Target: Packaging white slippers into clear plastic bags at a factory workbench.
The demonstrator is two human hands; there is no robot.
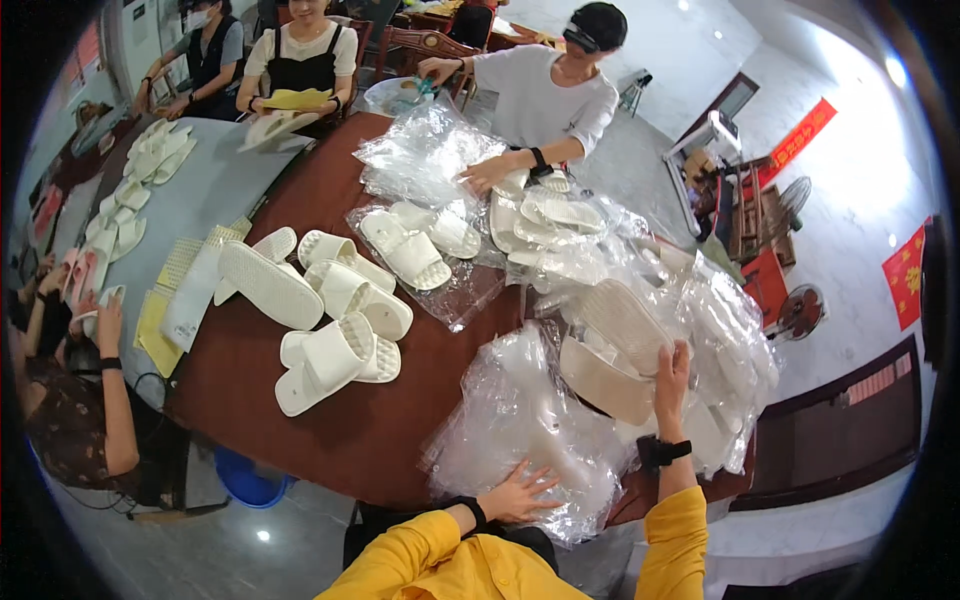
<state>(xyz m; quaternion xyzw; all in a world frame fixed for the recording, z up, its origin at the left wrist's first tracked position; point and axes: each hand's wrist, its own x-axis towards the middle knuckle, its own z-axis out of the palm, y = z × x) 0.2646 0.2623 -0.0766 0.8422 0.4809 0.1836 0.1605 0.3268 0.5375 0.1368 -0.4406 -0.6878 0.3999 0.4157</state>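
Observation:
My left hand [517, 496] lies on a stack of clear plastic bags [530, 420] at the table's near edge, its fingers spread. At the right, my right hand [673, 372] grips a pair of cream slippers [622, 325] by one end, soles showing; part of the grip is hidden behind the fingers. Under and beyond that pair is a pile of bagged slippers [735, 345]. Left of the bags, several loose cream slippers [335, 360] rest in pairs on the brown table [240, 400]. Another pair [405, 247] sits on a clear bag farther back.
Across the table, a co-worker in white [545, 95] reaches over more clear bags [425, 150]. Two people sit at the far left; another person's arm [118, 410] is at the left. Yellow sheets [160, 330] lie by the grey table [215, 165]. A blue basin [250, 480] stands below.

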